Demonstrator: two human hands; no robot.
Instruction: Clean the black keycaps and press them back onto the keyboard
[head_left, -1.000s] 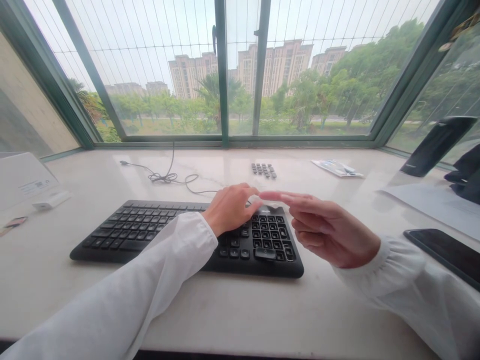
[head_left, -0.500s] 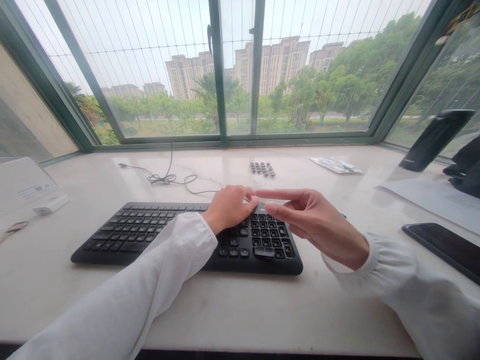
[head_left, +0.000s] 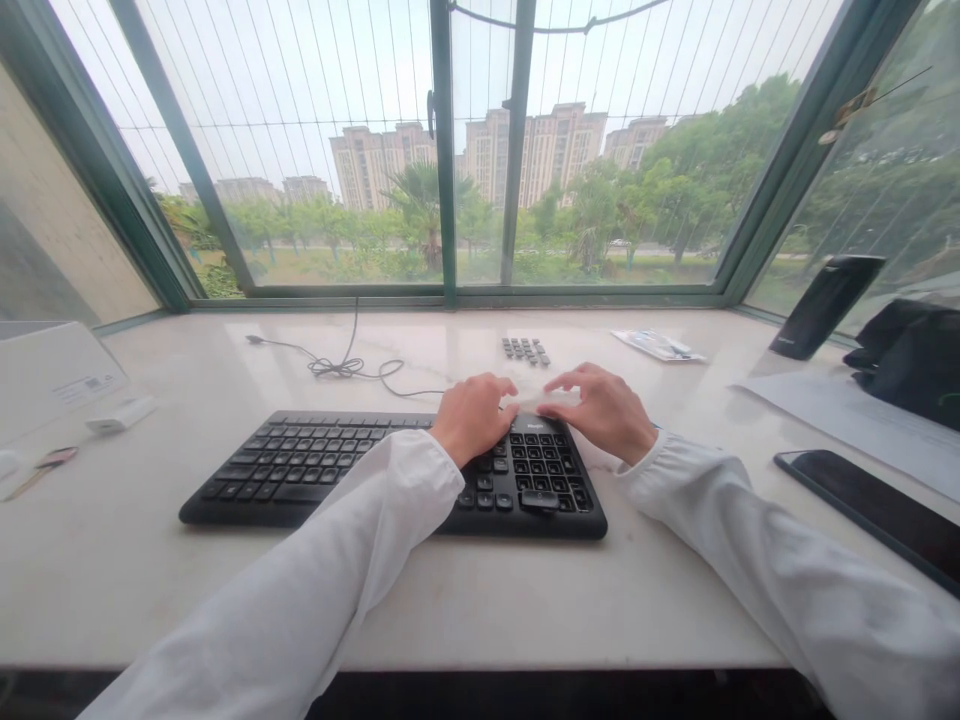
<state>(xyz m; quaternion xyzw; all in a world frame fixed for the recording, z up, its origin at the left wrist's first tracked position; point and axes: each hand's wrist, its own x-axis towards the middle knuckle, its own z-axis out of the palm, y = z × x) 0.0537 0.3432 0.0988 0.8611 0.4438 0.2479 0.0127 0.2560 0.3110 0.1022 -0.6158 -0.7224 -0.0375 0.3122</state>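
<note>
A black keyboard (head_left: 300,462) lies on the white tabletop. Its number pad (head_left: 541,458) shows bare sockets, with one wide keycap (head_left: 540,500) sitting over the lower part. My left hand (head_left: 474,415) rests over the upper right of the keyboard, fingers apart and nothing visible in them. Beside the pad's top right corner is my right hand (head_left: 600,412), its thumb at the keyboard's back edge and its index finger raised apart from it. No object shows between its fingers. Loose keycaps (head_left: 526,350) lie in a group behind the hands.
A coiled cable (head_left: 345,368) lies behind the keyboard. On the right are a phone (head_left: 862,500), paper (head_left: 847,415), a small plastic packet (head_left: 660,346) and a black upright object (head_left: 825,305). A white box (head_left: 52,375) and a white adapter (head_left: 121,415) sit at the left.
My right hand has drawn back from the pad to its top right corner, with its fingers less outstretched. My left hand stays over the keyboard. The whole view has shifted slightly.
</note>
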